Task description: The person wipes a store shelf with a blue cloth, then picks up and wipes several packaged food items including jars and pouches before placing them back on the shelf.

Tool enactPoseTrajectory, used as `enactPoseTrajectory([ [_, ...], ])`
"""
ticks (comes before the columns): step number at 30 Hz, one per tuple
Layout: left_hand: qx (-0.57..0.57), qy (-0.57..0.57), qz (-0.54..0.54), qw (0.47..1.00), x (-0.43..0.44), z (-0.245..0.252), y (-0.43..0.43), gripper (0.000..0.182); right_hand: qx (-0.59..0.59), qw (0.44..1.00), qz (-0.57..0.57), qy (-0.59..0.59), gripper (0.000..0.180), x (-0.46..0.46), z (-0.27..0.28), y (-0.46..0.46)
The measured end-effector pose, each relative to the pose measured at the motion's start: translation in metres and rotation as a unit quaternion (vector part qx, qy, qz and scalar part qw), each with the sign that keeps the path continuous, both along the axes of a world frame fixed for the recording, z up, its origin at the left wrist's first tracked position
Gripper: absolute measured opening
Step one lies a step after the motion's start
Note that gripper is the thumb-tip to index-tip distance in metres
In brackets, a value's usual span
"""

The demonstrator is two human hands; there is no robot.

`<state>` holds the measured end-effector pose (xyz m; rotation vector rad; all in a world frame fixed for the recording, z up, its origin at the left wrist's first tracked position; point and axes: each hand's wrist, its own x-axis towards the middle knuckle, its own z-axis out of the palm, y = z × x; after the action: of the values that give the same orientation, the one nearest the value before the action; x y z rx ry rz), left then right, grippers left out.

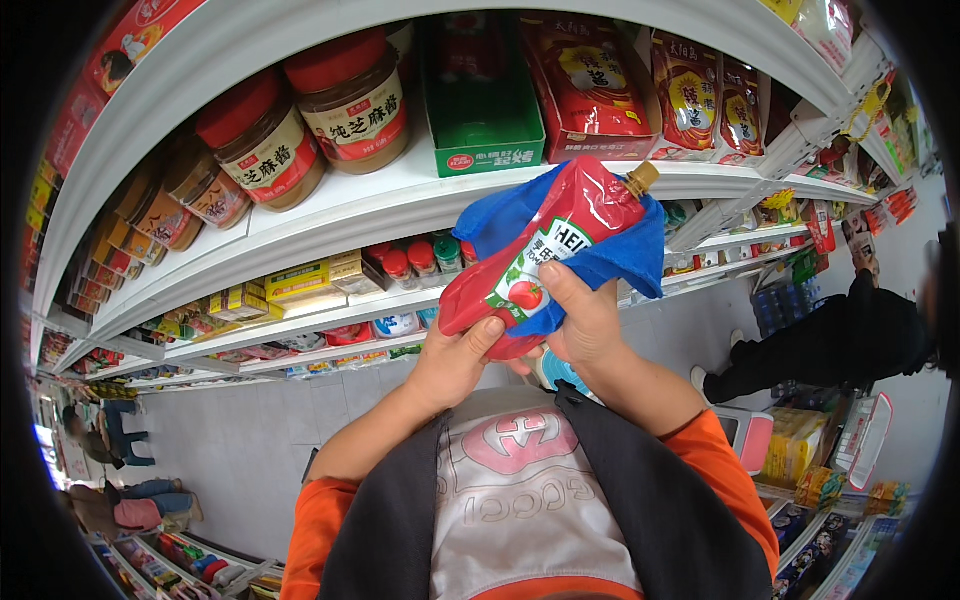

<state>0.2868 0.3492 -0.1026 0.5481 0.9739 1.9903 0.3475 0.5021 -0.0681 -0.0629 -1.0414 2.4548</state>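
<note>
A red Heinz tomato ketchup pouch [517, 262] with a gold screw cap [642, 178] is held up before my chest, tilted with its cap to the upper right. My left hand [457, 356] grips the pouch's lower end, thumb on its front. Around the label's side, my right hand [589, 319] holds the pouch together with a blue cloth [630, 255], its thumb lying over the label. The cloth spreads behind the pouch and partly wraps over its right edge. Most fingers of both hands are hidden behind the pouch.
Sesame paste jars [356, 105], a green display carton [486, 135] and a carton of red sauce packets [600, 90] stand on the white shelf [360, 191] ahead. Spice bottles [421, 257] sit one shelf lower. A person in dark clothes [832, 337] is at the right; others are at far left.
</note>
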Motion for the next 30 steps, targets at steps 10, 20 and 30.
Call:
enactPoseTrajectory([
  [10,-0.046,0.130,0.029,0.990,0.004,0.000,0.001,0.063,0.053,0.972,-0.223,0.059,0.043,-0.002,0.009,0.046],
  [20,-0.091,0.259,0.117,0.954,0.007,0.003,0.009,0.055,0.033,0.999,0.014,-0.021,0.044,0.023,-0.038,0.008],
  [30,-0.014,0.172,0.154,0.973,-0.010,0.017,0.012,0.047,0.373,0.908,0.134,-0.133,0.057,0.024,-0.029,0.043],
])
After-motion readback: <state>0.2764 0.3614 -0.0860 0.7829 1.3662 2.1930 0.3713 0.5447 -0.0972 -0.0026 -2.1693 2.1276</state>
